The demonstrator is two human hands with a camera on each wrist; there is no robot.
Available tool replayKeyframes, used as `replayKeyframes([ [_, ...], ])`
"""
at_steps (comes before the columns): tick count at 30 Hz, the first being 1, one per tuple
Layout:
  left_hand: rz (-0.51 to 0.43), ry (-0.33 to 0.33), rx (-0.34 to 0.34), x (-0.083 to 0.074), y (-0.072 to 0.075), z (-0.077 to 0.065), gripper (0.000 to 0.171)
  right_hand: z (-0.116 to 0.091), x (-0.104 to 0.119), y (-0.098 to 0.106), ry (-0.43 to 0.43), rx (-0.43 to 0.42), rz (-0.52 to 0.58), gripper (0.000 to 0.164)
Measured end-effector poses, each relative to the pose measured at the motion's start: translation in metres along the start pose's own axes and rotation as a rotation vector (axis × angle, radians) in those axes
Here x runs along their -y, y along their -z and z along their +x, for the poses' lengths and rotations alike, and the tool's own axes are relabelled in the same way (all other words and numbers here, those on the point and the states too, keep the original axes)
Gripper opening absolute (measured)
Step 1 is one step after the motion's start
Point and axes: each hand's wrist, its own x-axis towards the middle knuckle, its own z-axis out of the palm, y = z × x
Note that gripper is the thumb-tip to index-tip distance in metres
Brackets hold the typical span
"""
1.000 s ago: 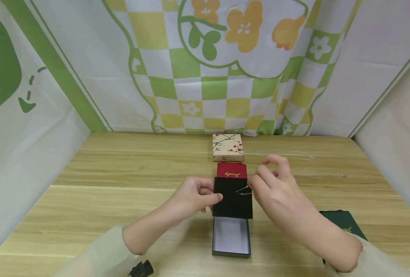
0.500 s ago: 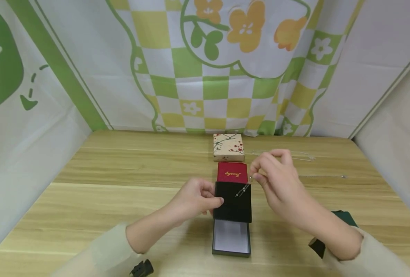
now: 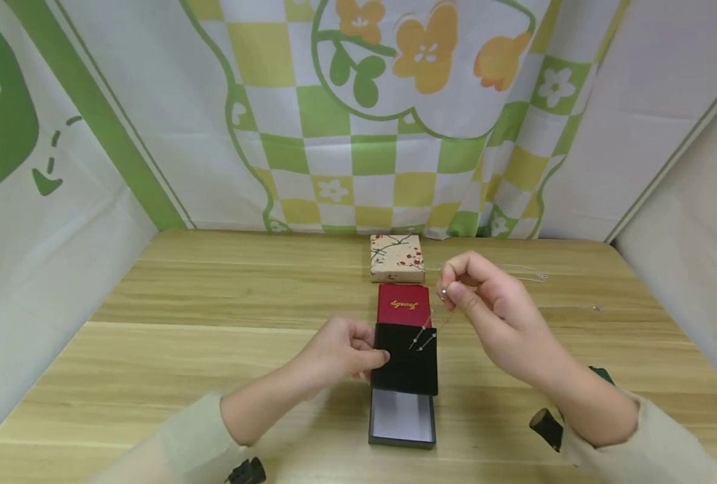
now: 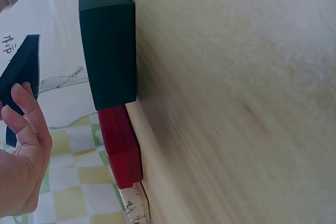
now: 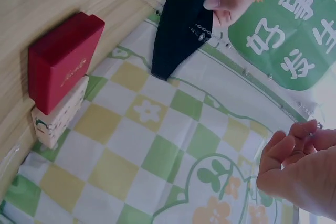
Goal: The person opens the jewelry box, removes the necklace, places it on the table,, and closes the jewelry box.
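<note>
My left hand (image 3: 346,349) pinches the left edge of a black jewelry-box insert pad (image 3: 403,373), thumb on its face. The pad is raised over an open dark box base (image 3: 402,443) with a pale inside. A thin silver chain (image 5: 247,72) with small beads comes out through the pad's face in the right wrist view. Up and right of the pad, my right hand (image 3: 510,319) pinches the chain's end between thumb and forefinger. Beyond the pad is a red box (image 3: 403,306) with gold lettering, partly covered by the pad in the head view.
A floral-patterned box (image 3: 397,259) stands behind the red one. To the right lie a silver necklace (image 3: 531,278) and another thin chain (image 3: 576,308) on the wooden table. A green box (image 3: 602,374) is mostly hidden by my right forearm. A patterned curtain (image 3: 376,154) hangs behind.
My right hand has moved up from the pad's right edge, drawing the chain's end away from the pad. The left hand and pad have shifted slightly toward me.
</note>
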Motion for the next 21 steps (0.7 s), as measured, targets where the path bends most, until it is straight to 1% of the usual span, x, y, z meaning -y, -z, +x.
replayKeyframes([
  [4, 0.001, 0.003, 0.001, 0.002, 0.000, 0.000, 0.014, 0.002, 0.003, 0.001, 0.004, -0.024, -0.013, 0.014],
  [10, 0.007, 0.016, 0.003, 0.005, 0.001, 0.001, 0.030, 0.007, 0.011, 0.009, 0.066, -0.164, 0.004, 0.013],
  [13, 0.011, 0.028, 0.004, 0.006, 0.001, 0.002, 0.036, 0.010, 0.014, 0.015, 0.099, -0.202, 0.014, 0.012],
  [16, 0.013, 0.032, 0.005, 0.008, 0.002, 0.003, 0.035, 0.013, 0.015, 0.020, 0.119, -0.228, 0.022, 0.014],
  [19, 0.012, 0.037, 0.011, 0.009, 0.003, 0.005, 0.033, 0.014, 0.016, 0.023, 0.107, -0.274, 0.038, 0.015],
  [21, 0.016, 0.052, 0.018, 0.008, 0.004, 0.005, 0.033, 0.014, 0.016, 0.024, 0.078, -0.319, 0.047, 0.014],
])
